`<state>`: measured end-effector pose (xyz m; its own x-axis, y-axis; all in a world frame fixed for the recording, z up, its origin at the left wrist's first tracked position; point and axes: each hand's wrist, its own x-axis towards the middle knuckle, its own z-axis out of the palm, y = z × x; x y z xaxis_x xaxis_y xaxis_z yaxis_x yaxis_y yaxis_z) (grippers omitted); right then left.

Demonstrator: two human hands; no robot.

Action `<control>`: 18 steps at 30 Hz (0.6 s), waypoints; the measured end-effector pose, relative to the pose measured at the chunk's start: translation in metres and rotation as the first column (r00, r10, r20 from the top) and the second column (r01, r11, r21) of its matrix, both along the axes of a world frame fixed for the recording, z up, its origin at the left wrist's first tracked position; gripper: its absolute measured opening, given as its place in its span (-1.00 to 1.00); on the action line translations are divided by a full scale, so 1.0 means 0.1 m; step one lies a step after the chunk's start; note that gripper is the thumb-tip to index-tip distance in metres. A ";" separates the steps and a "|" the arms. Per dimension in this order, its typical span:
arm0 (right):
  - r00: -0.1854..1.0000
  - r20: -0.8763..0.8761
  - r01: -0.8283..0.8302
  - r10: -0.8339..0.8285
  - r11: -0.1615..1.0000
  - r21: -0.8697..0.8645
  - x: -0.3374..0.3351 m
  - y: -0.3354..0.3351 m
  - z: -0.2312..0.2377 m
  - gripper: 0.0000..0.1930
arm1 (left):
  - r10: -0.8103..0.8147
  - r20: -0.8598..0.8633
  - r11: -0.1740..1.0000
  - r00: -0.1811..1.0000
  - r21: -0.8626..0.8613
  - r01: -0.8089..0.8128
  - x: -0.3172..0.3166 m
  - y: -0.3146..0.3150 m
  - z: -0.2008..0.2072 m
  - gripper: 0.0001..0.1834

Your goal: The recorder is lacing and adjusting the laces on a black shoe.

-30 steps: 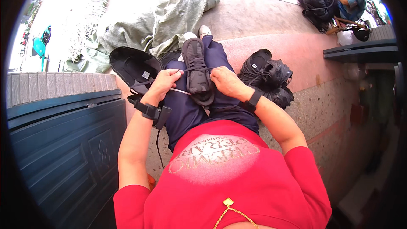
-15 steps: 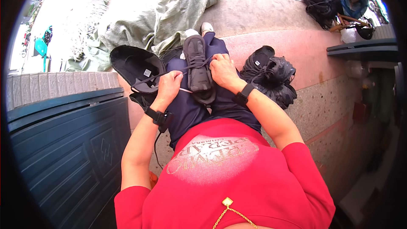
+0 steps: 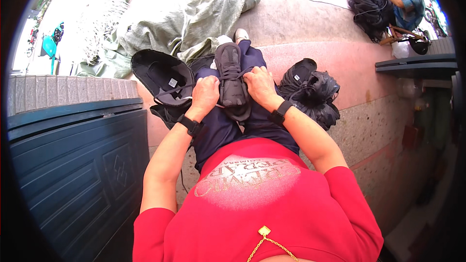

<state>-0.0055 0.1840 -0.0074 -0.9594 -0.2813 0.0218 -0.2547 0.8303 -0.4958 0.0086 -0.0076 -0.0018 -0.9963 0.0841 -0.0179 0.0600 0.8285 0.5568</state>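
A dark grey shoe upper [image 3: 233, 90] lies lengthwise over my lap, with black laces crossing its front. At its right side, my right hand [image 3: 261, 86] is closed, pinching a black shoelace that runs from the eyelets. My left hand [image 3: 206, 93] is closed at the left edge, fingers bent inward on a shoelace; its fingertips are partly hidden. Beside my left leg rests another black shoe upper [image 3: 158, 75], its opening facing up and a small white label inside. Beyond my right knee several black shoe uppers [image 3: 310, 90] are heaped together.
A grey-green woven sheet [image 3: 194, 14] is spread ahead of my feet. To the left is a blue panelled door [image 3: 82, 165] beside a pale ledge [image 3: 73, 94]. At the far right, a co-worker [image 3: 407, 7] sits by a dark heap of uppers [image 3: 369, 7].
My left hand has moved right and slightly up, close against the shoe upper; the pale lace end beside it is hidden now. My right hand stays at the right side, still pinching.
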 end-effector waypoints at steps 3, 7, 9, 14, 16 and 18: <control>0.999 0.008 0.049 -0.049 0.999 -0.024 -0.01 0.00 -0.01 -0.87 | 0.006 -0.032 1.000 0.999 -0.020 -0.007 -0.02 0.04 0.02 -0.85; 0.991 0.076 0.109 -0.107 0.994 -0.024 -0.01 0.02 0.02 -0.79 | 0.021 -0.238 0.980 0.971 -0.187 -0.067 0.03 0.08 0.13 -0.83; 0.995 0.078 0.059 -0.059 0.998 0.008 0.02 0.01 0.04 -0.76 | -0.008 -0.175 0.966 0.985 -0.256 -0.038 0.10 0.13 0.16 -0.79; 0.997 0.066 -0.032 0.028 0.998 0.056 0.12 0.00 0.10 -0.67 | -0.037 -0.110 0.983 0.993 -0.185 0.016 0.16 0.10 0.13 -0.70; 0.995 0.098 -0.038 0.032 0.998 0.057 0.13 0.01 0.10 -0.69 | -0.087 -0.036 0.995 0.996 -0.047 0.085 0.11 0.03 0.12 -0.73; 0.992 0.120 -0.038 0.031 0.998 0.056 0.13 0.01 0.08 -0.71 | -0.135 0.003 0.987 0.991 -0.089 0.135 0.06 -0.03 0.15 -0.74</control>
